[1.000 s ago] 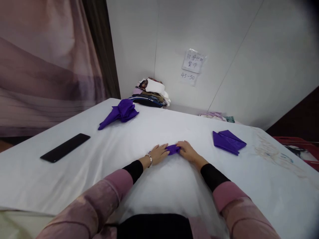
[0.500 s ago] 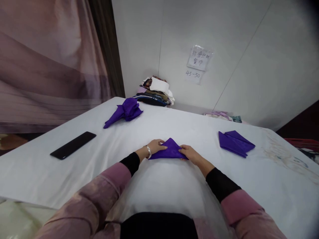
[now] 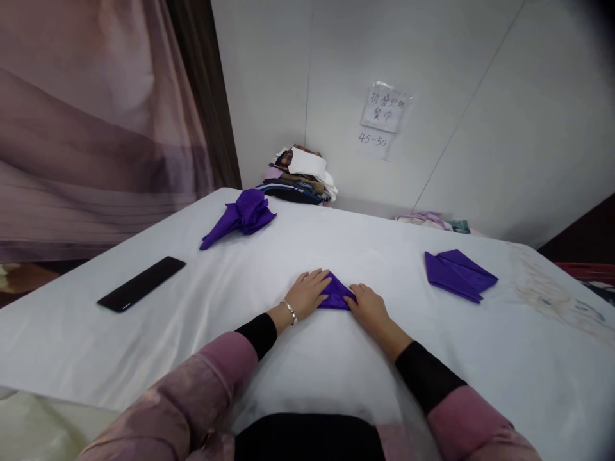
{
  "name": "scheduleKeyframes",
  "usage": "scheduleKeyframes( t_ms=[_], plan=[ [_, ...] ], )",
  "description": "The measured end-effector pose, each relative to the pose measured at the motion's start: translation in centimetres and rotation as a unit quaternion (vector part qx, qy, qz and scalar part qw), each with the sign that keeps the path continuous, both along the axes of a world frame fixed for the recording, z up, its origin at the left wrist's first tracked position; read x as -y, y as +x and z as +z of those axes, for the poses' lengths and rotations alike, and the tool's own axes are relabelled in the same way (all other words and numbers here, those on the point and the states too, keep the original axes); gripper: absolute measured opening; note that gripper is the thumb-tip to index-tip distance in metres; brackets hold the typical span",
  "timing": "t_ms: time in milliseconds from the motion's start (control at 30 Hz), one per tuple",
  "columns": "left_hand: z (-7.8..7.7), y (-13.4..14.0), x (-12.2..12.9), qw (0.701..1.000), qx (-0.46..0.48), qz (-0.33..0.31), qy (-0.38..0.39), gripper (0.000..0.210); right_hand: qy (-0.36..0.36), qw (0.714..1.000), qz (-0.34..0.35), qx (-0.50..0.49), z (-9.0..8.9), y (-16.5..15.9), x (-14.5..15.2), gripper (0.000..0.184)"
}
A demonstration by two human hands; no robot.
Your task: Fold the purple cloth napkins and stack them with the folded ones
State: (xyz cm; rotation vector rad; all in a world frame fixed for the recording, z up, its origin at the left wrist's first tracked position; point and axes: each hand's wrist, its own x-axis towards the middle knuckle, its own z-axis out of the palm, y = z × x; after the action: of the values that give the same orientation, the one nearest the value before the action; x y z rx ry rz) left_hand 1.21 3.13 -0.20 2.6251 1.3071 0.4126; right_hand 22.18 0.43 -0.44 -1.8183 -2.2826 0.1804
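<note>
Lying palm-down over the left part of a folded purple cloth [image 3: 337, 297], the left hand [image 3: 305, 296] has its thumb set a little apart from the other fingers, and cloth shows between them; whether it grips the cloth or only presses on it, I cannot tell; the right hand [image 3: 371, 310] holds the right corner, its thumb and forefinger close together on the edge; the cloth is on the white-covered desk [image 3: 298, 250], straight ahead of the person, one peak pointing away and a straight edge toward the body; a silver bracelet [image 3: 290, 312] circles the left wrist; well apart to the right is a second folded purple cloth [image 3: 459, 275], flat and angular; far to the left, near the back edge, rests a gathered purple cloth [image 3: 247, 211], bunched at one end and tapering to a narrow tail at the other; nearer on that side lies a black slab-like object [image 3: 142, 284]; beyond the back edge, a stack of folded fabrics [image 3: 300, 176] sits by the wall [image 3: 269, 77], which bears a handwritten sign [image 3: 385, 110] above a label reading 45-50 [image 3: 373, 141].
</note>
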Motion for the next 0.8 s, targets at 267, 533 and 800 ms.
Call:
scheduleKeyframes(
  t_ms=[267, 533, 800],
  plan=[
    [-1.3, -0.1, -0.4, 0.996, -0.067, -0.028, -0.042, 0.047, 0.052, 0.993, 0.102, -0.036, 1.0, -1.6, -0.2, 0.04],
    [-1.7, -0.3, -0.6, 0.994, -0.088, -0.061, -0.014, 0.054, 0.002, 0.97, 0.238, -0.044, 1.0, -7.3, -1.6, 0.071],
    [-1.8, -0.4, -1.1, 0.997, -0.062, -0.04, -0.039, 0.046, 0.02, 0.979, 0.204, 0.003, -1.5, -1.5, -0.7, 0.078]
  ],
)
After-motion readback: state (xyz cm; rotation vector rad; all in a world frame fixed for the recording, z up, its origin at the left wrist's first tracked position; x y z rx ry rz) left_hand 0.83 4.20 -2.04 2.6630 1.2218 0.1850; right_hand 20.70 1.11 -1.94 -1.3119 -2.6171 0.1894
